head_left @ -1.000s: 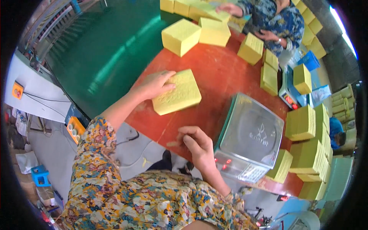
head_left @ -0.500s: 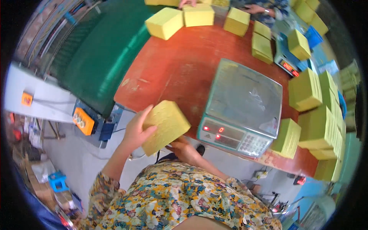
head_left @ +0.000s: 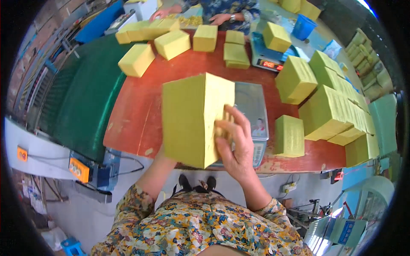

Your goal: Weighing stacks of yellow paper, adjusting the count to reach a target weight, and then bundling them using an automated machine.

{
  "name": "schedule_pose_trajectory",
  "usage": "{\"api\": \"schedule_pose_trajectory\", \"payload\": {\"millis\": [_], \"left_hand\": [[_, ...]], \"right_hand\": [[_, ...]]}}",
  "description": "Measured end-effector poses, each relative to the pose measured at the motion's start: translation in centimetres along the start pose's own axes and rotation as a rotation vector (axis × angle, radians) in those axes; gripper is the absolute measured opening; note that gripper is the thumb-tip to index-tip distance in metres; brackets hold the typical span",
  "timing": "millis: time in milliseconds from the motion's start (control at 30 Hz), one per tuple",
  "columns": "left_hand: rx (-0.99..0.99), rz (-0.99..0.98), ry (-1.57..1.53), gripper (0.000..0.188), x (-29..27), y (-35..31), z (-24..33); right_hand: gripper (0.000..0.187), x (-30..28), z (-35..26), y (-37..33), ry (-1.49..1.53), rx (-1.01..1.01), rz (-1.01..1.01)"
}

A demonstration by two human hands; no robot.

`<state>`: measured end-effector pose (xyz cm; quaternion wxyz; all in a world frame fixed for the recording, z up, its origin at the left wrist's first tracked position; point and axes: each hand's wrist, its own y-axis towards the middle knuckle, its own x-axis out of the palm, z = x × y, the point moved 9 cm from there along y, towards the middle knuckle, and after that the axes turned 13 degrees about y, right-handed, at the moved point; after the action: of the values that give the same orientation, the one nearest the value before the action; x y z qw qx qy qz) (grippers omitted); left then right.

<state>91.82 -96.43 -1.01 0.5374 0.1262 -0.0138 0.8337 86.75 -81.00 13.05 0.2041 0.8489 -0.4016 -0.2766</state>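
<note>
The yellow block is held upright above the red table edge, in front of the scale. The right hand presses spread fingers against its side. The left hand supports it from beneath; finger state cannot be told.

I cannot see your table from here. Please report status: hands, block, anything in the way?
Both hands on yellow block: right hand flat on its side, left hand mostly hidden beneath. Block raised over scale. Nothing in the way.
</note>
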Motion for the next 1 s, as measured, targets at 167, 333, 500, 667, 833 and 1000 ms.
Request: {"api": "schedule_pose_trajectory", "payload": {"millis": [167,333,500,667,833,1000], "left_hand": [[-0.253,-0.052,-0.653,0.047,10.3,7.9,-1.5],[-0.474,0.134,-0.616,0.045,8.5,7.1,-6.0],[-0.700,0.137,-0.702,0.051,3.8,1.8,-5.7],[-0.504,-0.102,-0.185,0.049,-9.4,1.9,-1.8],[-0.014,0.483,0.902,0.053,-34.4,12.6,4.7],[0.149,0.708,1.655,0.078,-44.9,25.9,9.4]], "right_hand": [[0.029,-6.0,4.3,3.8,-0.170,0.022,0.125],[0.025,-6.9,7.1,6.5,-0.268,0.072,0.083],[0.025,-3.3,6.3,5.4,-0.412,0.079,-0.019],[0.035,1.3,4.3,6.2,-0.557,0.099,-0.071],[0.034,4.4,2.9,7.4,-0.753,0.206,-0.060],[0.029,8.9,-1.8,9.7,-0.662,0.129,0.191]]}}
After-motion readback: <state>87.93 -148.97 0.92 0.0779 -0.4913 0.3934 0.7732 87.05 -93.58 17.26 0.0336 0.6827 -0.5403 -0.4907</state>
